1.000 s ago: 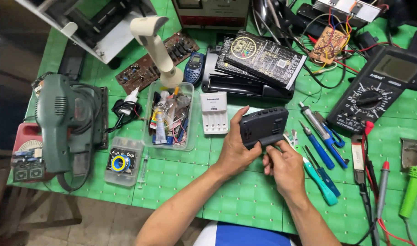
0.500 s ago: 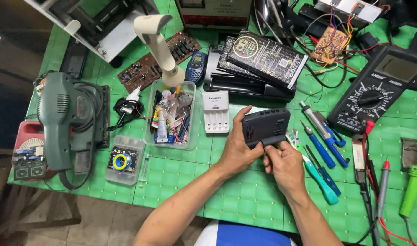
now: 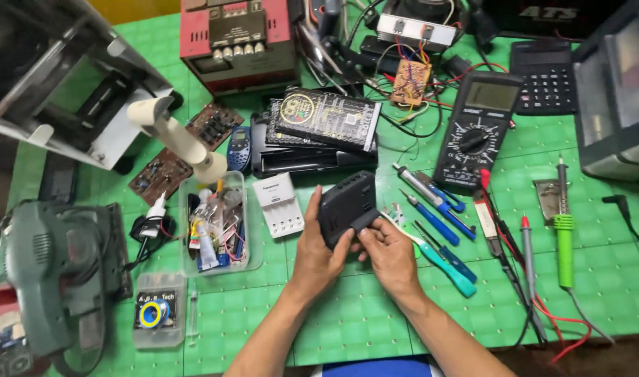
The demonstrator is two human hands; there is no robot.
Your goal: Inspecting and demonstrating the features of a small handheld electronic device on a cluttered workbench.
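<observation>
A small dark grey plastic box (image 3: 347, 204), an electronic device with rounded corners, is held tilted above the green mat (image 3: 347, 321) near the middle. My left hand (image 3: 318, 250) grips its left side, thumb up along the edge. My right hand (image 3: 388, 253) pinches its lower right corner with fingertips. Just right of the hands lie several screwdrivers (image 3: 435, 222) with blue and teal handles.
A white battery charger (image 3: 279, 204) and a clear tray of small parts (image 3: 219, 223) lie left of the hands. A multimeter (image 3: 479, 129) with red probes, a green soldering iron (image 3: 564, 234), a stack of black devices (image 3: 319, 129), circuit boards and a green power sander (image 3: 50, 276) crowd the mat.
The view has shifted down and right a little. Both hands keep hold of the dark box, which has tilted slightly as the right fingers moved along its lower corner.
</observation>
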